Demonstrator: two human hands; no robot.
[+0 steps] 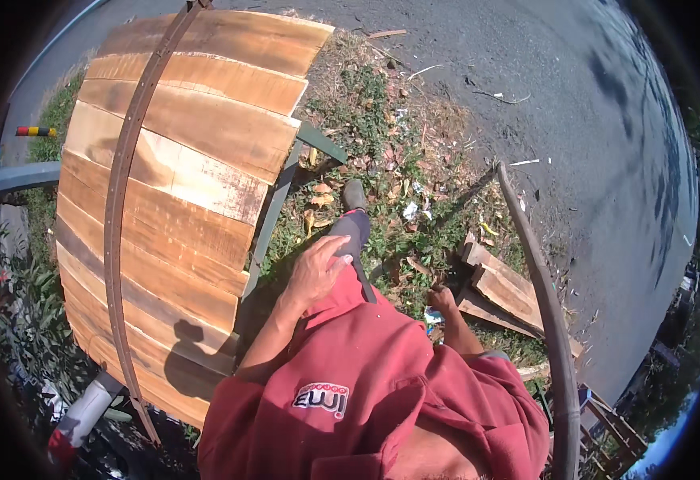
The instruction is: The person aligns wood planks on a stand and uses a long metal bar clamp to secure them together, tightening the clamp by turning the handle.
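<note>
My left hand [316, 270] lies flat on my raised left knee, on red trousers, fingers spread and holding nothing. That leg ends in a grey shoe [355, 195] set beside a green metal frame [274, 210]. My right hand [442, 301] hangs low over the grass with curled fingers, right at the end of a pile of short wooden planks [500, 290]. Whether it grips anything is hidden. A large panel of wooden boards [182, 176], crossed by a rusty metal strip [115, 216], stands to the left.
A long curved rusty metal band [544, 296] arcs up at the right. Grass with dry leaves and litter [390, 152] lies ahead, and grey asphalt [590, 120] beyond. A grey guard rail [16, 178] and a red-and-white post [78, 418] stand at the left.
</note>
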